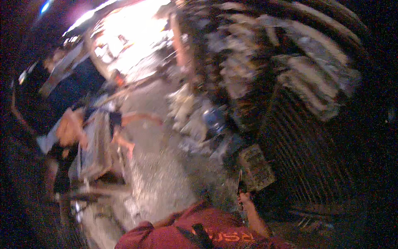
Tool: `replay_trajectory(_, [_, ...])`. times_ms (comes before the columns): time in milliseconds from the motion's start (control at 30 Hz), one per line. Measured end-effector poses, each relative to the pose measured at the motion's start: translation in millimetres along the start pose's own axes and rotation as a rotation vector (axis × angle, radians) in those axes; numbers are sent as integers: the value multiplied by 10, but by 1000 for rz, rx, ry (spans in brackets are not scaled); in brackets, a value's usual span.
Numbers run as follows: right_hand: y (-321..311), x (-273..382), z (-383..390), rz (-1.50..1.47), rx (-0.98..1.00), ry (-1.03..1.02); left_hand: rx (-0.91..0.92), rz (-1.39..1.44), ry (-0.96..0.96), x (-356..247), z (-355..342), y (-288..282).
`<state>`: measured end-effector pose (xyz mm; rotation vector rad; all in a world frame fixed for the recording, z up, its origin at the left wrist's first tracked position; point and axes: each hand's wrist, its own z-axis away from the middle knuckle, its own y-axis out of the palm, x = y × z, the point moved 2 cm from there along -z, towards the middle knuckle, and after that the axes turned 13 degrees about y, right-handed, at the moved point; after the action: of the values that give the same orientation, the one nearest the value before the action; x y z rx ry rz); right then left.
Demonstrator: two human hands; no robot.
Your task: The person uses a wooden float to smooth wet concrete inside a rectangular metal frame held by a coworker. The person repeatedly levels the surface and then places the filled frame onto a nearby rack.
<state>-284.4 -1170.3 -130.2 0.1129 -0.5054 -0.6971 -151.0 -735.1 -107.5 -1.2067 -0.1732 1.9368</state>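
In my right hand (246,200) is a knife (240,181), its narrow pale blade pointing up and away and its dark handle inside my closed fingers. Blur hides the finer shape of the tool. Just beyond that hand lies a worn, pale rectangular block or box (256,168). My left hand is out of sight; only the maroon sleeve (143,232) on that side shows.
Pale sacks or bundles (182,108) and a blue rounded object (213,120) sit ahead. Dark corrugated sheeting (306,149) rises at the right. Blurred skin-coloured shapes, perhaps another person (70,128), are at the left beside furniture. A bright opening (132,37) lies far off.
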Motion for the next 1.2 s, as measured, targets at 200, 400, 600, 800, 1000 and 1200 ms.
replay_trajectory(200, [110, -786, -216, 591, -163, -81, 17, 299, -327, 680, 863, 67])
replay_trajectory(400, [570, -1176, 736, 676, -299, -60, -263, 106, 70, 1794, 1437, 148])
replay_trajectory(600, [733, -1585, 931, 728, -431, 99, -355, -76, -29, 3620, 2506, -340])
replay_trajectory(800, [1538, -1748, 1416, 975, -113, -84, -741, 288, -666, 4675, 4206, -901])
replay_trajectory(1000, [2539, -1188, 728, 1486, -430, -951, -1036, 1149, -480, 4310, 4341, -1037])
replay_trajectory(1200, [4341, -620, 413, 1239, -162, -27, -1122, 1104, -321, 3162, 3618, -2388])
